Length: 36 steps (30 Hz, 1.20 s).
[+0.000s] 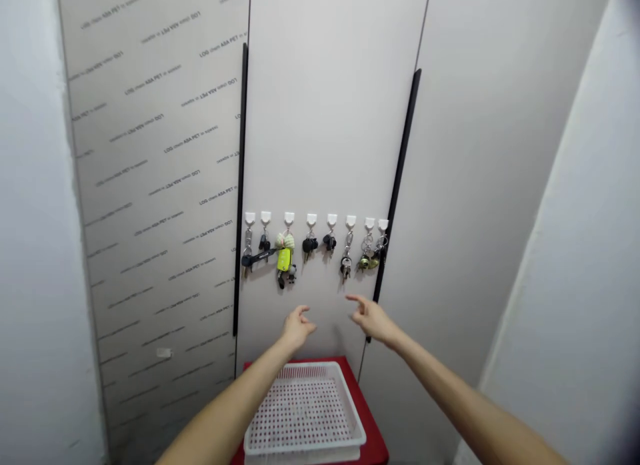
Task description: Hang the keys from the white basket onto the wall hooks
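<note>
My left hand is raised in front of the cabinet door, fingers apart and holding nothing. To the right, my right hand stretches its index finger leftward, also with nothing in it. Above both hands, a row of white hooks carries several sets of keys. Closest to my right hand hangs a bunch of keys on a chain. A key set with a bright yellow-green fob hangs up and left of my left hand. Farther right are keys with brass-coloured pieces. Neither hand touches any keys.
Below my hands, a white perforated plastic basket rests on a red surface. Long black handles edge the pale cabinet door. A panel with printed film stands left, and white walls flank both sides.
</note>
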{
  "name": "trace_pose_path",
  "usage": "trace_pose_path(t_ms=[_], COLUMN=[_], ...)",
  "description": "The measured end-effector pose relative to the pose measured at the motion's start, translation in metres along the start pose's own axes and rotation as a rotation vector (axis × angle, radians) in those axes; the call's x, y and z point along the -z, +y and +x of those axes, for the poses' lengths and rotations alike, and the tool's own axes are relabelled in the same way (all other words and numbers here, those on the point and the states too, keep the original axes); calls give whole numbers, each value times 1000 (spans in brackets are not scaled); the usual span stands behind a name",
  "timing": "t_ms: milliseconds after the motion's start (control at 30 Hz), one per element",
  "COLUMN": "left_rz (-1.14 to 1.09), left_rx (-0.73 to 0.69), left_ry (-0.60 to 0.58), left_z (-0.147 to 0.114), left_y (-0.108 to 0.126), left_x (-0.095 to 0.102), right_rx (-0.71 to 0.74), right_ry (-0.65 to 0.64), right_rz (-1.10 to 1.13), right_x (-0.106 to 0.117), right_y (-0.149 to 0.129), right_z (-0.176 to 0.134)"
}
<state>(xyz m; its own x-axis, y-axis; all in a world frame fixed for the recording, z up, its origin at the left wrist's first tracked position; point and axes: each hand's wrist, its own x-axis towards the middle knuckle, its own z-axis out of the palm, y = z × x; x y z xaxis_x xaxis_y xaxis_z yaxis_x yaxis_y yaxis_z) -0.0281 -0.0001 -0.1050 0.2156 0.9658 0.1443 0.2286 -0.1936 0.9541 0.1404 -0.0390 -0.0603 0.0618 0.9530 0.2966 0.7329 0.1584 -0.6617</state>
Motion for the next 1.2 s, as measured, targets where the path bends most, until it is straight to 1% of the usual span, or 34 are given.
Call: trace_pose_path(t_ms=[33, 67, 100, 133, 200, 267, 300, 367, 433, 500, 600, 667, 700, 733, 800, 867, 900, 967, 1033, 1100, 1200], left_rz=[-18, -44, -72, -102, -163, -219, -244, -288, -330, -363, -360, -302, -256, -199, -56, 119, 208, 356, 445, 494, 539], left_rx=[-10, -51, -121, -213, -408, -557, -599, -636, -628, -606, -561, -504, -469, -435, -375, -340, -335, -339, -335, -308, -251], left_ry=[7, 13, 17, 19, 26, 39, 31, 4, -28, -49, -66, -37, 9, 83, 288, 486, 552, 630, 672, 701, 716], left_z=[-5, -10, -16, -22, -33, -43, -47, -55, -59, -61, -55, -45, -38, -30, -12, 4, 11, 22, 30, 37, 47], left_y=[1, 5, 13, 24, 50, 76, 86, 98, 101, 96, 82, 70, 65, 60, 53, 51, 52, 56, 60, 62, 60], left_x=[4, 9, 15, 21, 36, 51, 57, 66, 70, 70, 70, 75, 81, 88, 106, 127, 135, 147, 150, 146, 131], right_rx=[32, 72, 124, 186, 327, 451, 494, 540, 556, 558, 543, 507, 477, 440, 369, 327, 316, 285, 237, 183, 115], right_ry=[-64, -78, -48, 12, 167, 275, 295, 280, 240, 212, 177, 134, 115, 102, 124, 222, 286, 397, 436, 434, 437], right_rz=[30, 66, 108, 158, 276, 399, 450, 521, 558, 575, 553, 493, 451, 403, 292, 166, 101, -5, -69, -105, -131], right_x=[-14, -24, -31, -35, -34, -28, -26, -24, -27, -32, -41, -47, -49, -51, -54, -55, -55, -54, -56, -62, -74], right_y=[-5, -14, -25, -37, -66, -94, -105, -121, -130, -132, -130, -127, -127, -127, -130, -136, -140, -148, -153, -155, -152], right_z=[-8, -13, -17, -20, -22, -24, -25, -29, -33, -36, -33, -23, -16, -8, 14, 37, 49, 69, 84, 94, 98])
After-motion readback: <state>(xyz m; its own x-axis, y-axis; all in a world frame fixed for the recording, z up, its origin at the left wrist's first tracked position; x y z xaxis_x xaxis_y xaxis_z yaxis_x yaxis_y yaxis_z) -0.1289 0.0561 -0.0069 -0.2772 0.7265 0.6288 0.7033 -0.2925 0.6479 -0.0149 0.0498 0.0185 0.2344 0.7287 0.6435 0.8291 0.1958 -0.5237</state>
